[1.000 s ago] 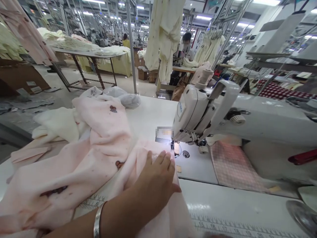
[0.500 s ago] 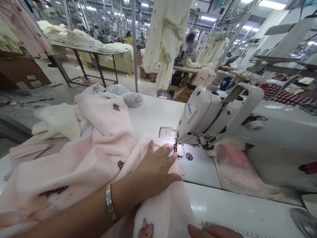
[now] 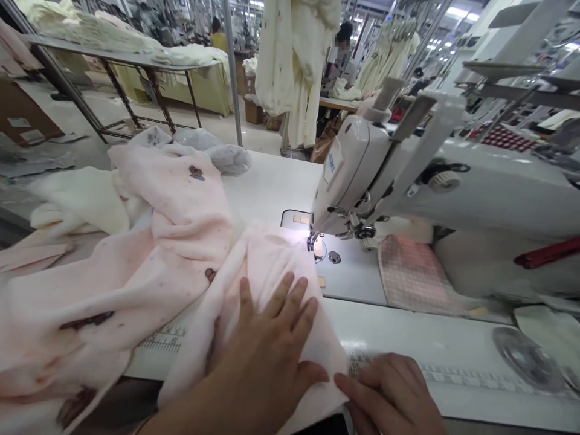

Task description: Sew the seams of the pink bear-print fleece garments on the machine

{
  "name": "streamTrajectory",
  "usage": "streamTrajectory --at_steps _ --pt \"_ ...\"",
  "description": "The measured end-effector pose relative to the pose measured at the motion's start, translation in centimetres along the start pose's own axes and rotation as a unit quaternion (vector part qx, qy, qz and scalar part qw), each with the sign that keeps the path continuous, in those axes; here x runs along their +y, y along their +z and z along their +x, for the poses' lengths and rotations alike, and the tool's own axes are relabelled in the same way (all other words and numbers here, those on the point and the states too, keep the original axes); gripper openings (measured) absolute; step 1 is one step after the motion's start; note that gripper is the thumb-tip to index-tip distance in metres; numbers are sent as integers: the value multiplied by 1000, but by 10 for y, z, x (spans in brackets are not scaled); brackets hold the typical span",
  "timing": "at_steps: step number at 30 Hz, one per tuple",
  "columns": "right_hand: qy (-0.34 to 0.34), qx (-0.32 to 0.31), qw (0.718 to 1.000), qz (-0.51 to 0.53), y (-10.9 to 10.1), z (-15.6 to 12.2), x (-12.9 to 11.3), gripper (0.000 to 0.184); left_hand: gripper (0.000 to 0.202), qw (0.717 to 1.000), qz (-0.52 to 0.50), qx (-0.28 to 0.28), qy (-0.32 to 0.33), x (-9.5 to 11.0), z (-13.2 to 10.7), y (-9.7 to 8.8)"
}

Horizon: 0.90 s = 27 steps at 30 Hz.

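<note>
A soft pink garment with small bear prints lies bunched across the white sewing table. A folded layer of it runs up to the presser foot and needle of a white Juki sewing machine. My left hand lies flat on that layer, fingers spread. My right hand sits at the layer's right edge, its fingertips touching the cloth. The hand's underside is hidden, so any pinch is unclear.
A cream garment and a plastic bag lie on the far table. A ruler scale marks its surface. A checked pink cloth sits beneath the machine. Beyond stand a metal table, hanging cream garments and a seated co-worker.
My right hand has come up from the bottom edge to the cloth's right edge. My left hand has shifted right onto the folded layer, which now lies flatter, and the view has tilted.
</note>
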State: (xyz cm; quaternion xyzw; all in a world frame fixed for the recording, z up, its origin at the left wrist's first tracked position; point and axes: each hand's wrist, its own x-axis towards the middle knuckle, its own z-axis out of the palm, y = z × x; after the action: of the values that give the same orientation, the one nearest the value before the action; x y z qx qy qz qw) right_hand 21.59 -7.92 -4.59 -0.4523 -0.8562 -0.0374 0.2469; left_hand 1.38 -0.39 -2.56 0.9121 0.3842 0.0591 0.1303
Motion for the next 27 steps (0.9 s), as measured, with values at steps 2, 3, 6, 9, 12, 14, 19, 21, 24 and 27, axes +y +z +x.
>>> streamTrajectory --at_steps 2,3,6,9,12,14,19,21,24,27 --pt "-13 1 1000 13 -1 -1 0 22 58 1000 -7 17 15 -7 -9 4" --pt "-14 1 1000 17 -2 -2 0 22 57 999 -7 26 21 -10 -11 5" --pt "-5 6 1000 11 -3 -3 0 20 56 999 -1 42 29 -14 -12 6" --pt "2 18 1000 -3 -3 -1 0 18 56 998 5 45 40 -13 -10 7" --pt "-27 25 999 -25 -4 8 4 14 55 998 1 39 57 -17 -7 5" --pt "-69 6 997 -41 -4 17 9 14 53 998 -6 29 60 -26 0 0" --pt "-95 -51 994 -28 4 48 22 20 53 996 -21 1 86 -66 33 -15" --pt "-87 -61 994 -7 9 61 28 22 55 994 -21 0 111 -85 50 -21" --pt "-92 -54 994 1 16 79 38 21 56 987 -22 10 162 -109 75 -25" --pt "-73 -52 996 -8 25 95 50 21 56 978 -18 18 206 -128 97 -26"
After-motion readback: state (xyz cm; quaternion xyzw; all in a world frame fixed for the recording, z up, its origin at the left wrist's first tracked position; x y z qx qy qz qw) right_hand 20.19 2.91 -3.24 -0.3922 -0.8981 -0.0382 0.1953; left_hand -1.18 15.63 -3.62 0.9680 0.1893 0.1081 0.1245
